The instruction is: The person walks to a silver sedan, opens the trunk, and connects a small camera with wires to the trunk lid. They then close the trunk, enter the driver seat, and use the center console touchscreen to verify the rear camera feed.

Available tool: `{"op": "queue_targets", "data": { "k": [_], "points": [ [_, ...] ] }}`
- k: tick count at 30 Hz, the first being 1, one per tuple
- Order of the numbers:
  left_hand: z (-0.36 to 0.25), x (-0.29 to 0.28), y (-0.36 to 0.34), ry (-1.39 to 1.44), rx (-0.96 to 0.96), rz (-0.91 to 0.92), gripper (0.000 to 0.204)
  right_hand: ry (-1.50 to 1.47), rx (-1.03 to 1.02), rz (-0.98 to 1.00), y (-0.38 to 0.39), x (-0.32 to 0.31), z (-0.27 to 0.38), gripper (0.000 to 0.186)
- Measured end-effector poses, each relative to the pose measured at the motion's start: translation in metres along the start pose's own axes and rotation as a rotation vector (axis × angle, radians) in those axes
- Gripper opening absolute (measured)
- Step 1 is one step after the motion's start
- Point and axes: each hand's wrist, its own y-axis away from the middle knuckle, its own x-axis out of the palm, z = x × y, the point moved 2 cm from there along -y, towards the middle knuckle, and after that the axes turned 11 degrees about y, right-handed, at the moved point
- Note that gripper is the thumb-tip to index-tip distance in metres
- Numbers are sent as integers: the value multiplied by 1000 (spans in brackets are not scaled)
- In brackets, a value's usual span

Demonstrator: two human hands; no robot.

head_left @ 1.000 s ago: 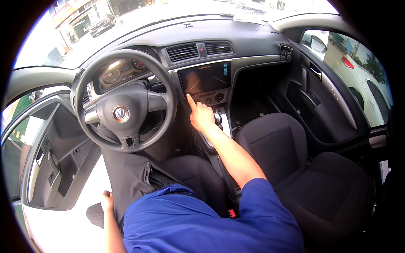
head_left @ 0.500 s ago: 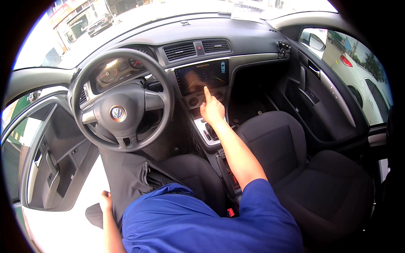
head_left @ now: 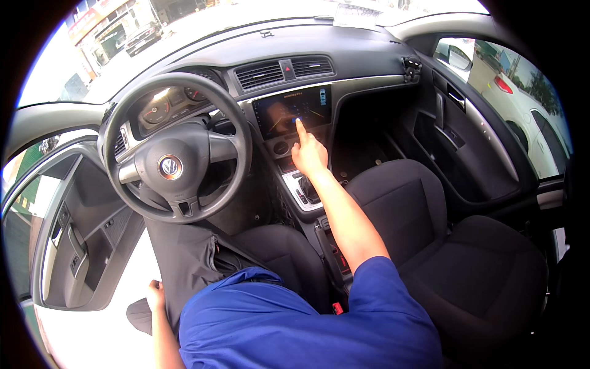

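My right hand (head_left: 310,152) reaches forward over the centre console. Its index finger is stretched out, with the tip on the lower part of the dashboard touchscreen (head_left: 276,111). The other fingers are curled in, and nothing is held. The dark screen shows coloured lines and a small blue car picture at its upper right. Low on the left, my left hand (head_left: 155,294) hangs beside my thigh in dark trousers (head_left: 178,258). Most of its fingers are hidden, so what they do does not show.
The steering wheel (head_left: 244,147) stands left of the screen. Below the screen are the gear lever (head_left: 309,189) and console. At the right is the passenger seat (head_left: 399,212). The driver's door (head_left: 92,227) is swung outward. A white car (head_left: 525,117) stands outside the passenger window.
My right index fingertip has moved slightly up onto the screen, where a small blue spot now shows beside it. The left hand stays put. The view has shifted slightly.
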Motion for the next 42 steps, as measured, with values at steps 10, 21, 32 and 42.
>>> {"op": "queue_targets", "data": {
  "k": [10, 21, 32, 42],
  "points": [
    [3, 1, -1, 6, -2, 6, 18, -80, 76, -140, -1, 4, -16, 66],
    [8, 1, -3, -3, 19, -6, 18, -39, 1, -118, -5, 6, -15, 71],
    [-1, -1, 1, 1, 7, -3, 19, -4, -87, -55, -1, 4, 7, 73],
    [0, 0, 0, -10, -3, 1, 19, 7, -90, -56, 0, 3, 9, 74]
  ]
}}
